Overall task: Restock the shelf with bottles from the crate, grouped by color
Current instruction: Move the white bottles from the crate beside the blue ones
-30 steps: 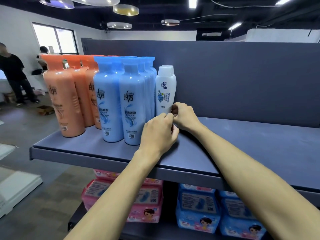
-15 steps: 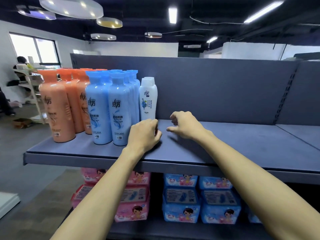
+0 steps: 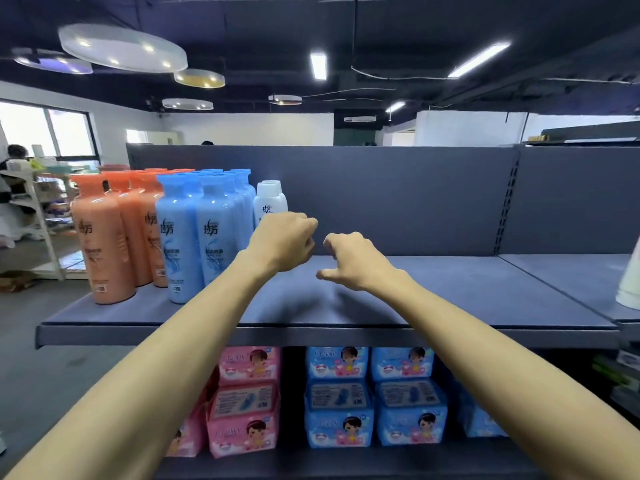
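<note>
Both hands are empty. My left hand [image 3: 282, 242] hangs above the shelf [image 3: 450, 289] with its fingers loosely curled on nothing, in front of the white bottle [image 3: 270, 202]. My right hand [image 3: 353, 261] hovers just beside it over the bare board, fingers slack and thumb out. The white bottle stands upright at the back, right beside the blue bottles [image 3: 194, 233], which stand against the orange bottles [image 3: 104, 244] at the left end. The grouping by color is in order so far. The crate is not in view. Judgement: I am between bottles, with the white group only begun and most of the board unfilled. The next move calls for going to the crate, taking another bottle, and setting it upright within its own color group without knocking its neighbours.
</note>
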